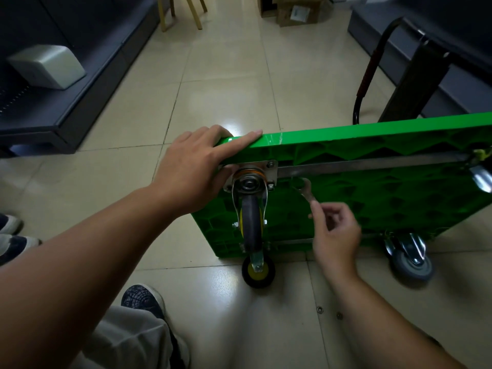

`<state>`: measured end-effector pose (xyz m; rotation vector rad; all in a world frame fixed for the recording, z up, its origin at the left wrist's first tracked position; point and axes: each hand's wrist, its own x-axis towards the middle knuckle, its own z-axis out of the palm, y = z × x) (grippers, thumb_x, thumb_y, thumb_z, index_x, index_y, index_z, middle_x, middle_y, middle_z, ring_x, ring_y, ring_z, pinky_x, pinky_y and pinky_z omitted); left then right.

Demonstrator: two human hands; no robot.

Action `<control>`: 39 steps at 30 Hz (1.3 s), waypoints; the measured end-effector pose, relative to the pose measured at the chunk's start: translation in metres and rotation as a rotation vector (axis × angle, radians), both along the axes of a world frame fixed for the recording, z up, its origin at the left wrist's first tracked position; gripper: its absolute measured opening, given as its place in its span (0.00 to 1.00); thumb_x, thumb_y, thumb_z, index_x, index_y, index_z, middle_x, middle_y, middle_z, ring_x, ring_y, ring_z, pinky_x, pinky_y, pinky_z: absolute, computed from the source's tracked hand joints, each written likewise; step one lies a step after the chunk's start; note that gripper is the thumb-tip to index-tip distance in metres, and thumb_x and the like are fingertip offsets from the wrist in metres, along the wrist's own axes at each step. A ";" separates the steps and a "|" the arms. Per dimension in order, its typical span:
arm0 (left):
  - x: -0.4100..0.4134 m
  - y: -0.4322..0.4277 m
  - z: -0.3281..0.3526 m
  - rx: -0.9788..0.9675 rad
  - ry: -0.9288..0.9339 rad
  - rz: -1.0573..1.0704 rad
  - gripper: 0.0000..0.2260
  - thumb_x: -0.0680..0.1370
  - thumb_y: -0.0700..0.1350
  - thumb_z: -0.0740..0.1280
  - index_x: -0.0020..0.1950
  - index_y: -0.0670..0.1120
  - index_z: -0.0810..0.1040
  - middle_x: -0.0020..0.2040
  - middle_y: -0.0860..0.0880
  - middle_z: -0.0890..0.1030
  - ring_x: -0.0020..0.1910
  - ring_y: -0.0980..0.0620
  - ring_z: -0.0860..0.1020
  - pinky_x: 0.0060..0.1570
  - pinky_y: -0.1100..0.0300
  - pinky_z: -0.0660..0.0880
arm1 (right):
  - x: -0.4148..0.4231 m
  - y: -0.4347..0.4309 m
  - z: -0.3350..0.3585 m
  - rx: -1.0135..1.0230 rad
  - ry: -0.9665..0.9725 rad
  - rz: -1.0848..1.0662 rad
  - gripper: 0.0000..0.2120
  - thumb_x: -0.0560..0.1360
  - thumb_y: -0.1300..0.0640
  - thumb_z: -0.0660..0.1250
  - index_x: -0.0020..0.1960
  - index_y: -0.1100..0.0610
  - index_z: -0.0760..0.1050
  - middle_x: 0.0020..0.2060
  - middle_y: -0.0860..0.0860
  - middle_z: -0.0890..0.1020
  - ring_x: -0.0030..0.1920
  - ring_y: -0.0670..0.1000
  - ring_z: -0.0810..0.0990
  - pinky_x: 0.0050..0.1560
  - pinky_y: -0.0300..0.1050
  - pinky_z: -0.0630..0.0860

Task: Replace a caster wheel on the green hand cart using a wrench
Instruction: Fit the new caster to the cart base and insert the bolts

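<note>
Two hands at work. The green cart stands on its long edge on the tiled floor, ribbed underside facing the person. Left hand rests on the upper corner, index finger straight along the top edge, nothing gripped. Just below it, the caster wheel hangs from its metal plate, bolts visible at the plate's right corners. Right hand pinches the wrench by its handle; the open head lies against the underside, just right of the plate. Two small metal pieces lie on the floor near the right forearm.
</note>
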<state>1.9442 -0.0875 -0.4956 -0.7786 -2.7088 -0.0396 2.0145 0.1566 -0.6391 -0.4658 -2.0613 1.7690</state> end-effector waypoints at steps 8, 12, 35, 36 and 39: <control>0.000 0.000 0.001 0.008 -0.015 0.004 0.31 0.82 0.49 0.67 0.82 0.61 0.60 0.61 0.44 0.78 0.53 0.43 0.75 0.47 0.54 0.62 | 0.024 -0.087 -0.029 -0.629 -0.171 -0.112 0.15 0.74 0.44 0.70 0.47 0.56 0.77 0.35 0.46 0.85 0.37 0.41 0.82 0.37 0.32 0.77; 0.000 0.000 0.001 0.015 -0.019 0.007 0.31 0.82 0.48 0.67 0.82 0.62 0.59 0.61 0.44 0.77 0.53 0.43 0.75 0.48 0.54 0.63 | 0.024 -0.102 -0.023 -0.637 -0.144 -0.032 0.11 0.78 0.51 0.68 0.50 0.59 0.76 0.41 0.52 0.87 0.43 0.49 0.84 0.48 0.45 0.78; 0.001 0.002 0.003 0.023 -0.017 -0.001 0.30 0.83 0.48 0.66 0.82 0.61 0.60 0.61 0.44 0.77 0.53 0.43 0.75 0.49 0.55 0.61 | -0.032 0.010 0.024 0.752 0.159 0.079 0.12 0.75 0.48 0.73 0.47 0.56 0.78 0.40 0.50 0.81 0.46 0.53 0.74 0.51 0.44 0.63; 0.001 0.002 0.003 0.022 -0.019 -0.002 0.30 0.82 0.48 0.66 0.82 0.60 0.60 0.61 0.44 0.78 0.53 0.43 0.75 0.48 0.55 0.61 | -0.035 0.014 0.028 0.841 0.205 0.082 0.12 0.74 0.48 0.74 0.47 0.57 0.78 0.40 0.51 0.80 0.44 0.53 0.74 0.52 0.43 0.61; 0.003 0.002 0.004 0.012 -0.022 -0.001 0.31 0.82 0.49 0.66 0.83 0.61 0.59 0.62 0.44 0.78 0.53 0.44 0.75 0.49 0.56 0.62 | -0.031 0.017 0.024 0.777 0.189 0.083 0.12 0.74 0.48 0.73 0.47 0.56 0.78 0.40 0.49 0.79 0.45 0.52 0.73 0.50 0.39 0.60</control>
